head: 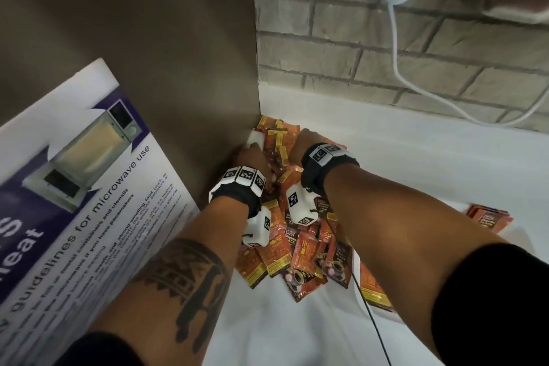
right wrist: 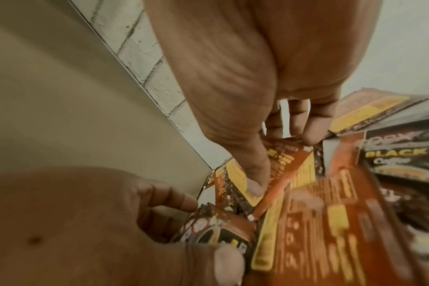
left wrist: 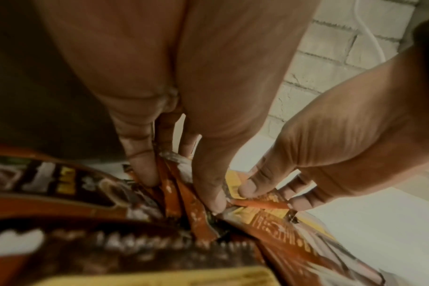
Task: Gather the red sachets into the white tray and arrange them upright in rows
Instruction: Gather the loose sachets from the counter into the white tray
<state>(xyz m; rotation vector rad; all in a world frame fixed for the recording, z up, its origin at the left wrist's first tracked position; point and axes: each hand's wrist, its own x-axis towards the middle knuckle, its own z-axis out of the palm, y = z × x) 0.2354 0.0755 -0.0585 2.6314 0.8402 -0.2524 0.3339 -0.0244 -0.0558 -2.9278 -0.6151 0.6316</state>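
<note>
Red sachets [head: 279,140] stand packed in the counter's back corner, where a white tray edge [head: 256,140] shows beside my left hand [head: 252,157]. The rest of the tray is hidden. In the left wrist view my left hand [left wrist: 184,189] pinches several upright sachets [left wrist: 174,183] between thumb and fingers. My right hand [head: 306,142] is just to its right. In the right wrist view my right hand [right wrist: 282,164] pinches sachets [right wrist: 289,174] at their top edges. A loose pile of sachets [head: 297,249] lies under both wrists.
A brown panel [head: 148,24] closes the left side and a brick wall [head: 386,38] the back, with a white cable [head: 416,80] hanging down it. A microwave poster [head: 74,187] leans at left. More sachets [head: 487,218] lie at right on the white counter [head: 416,163].
</note>
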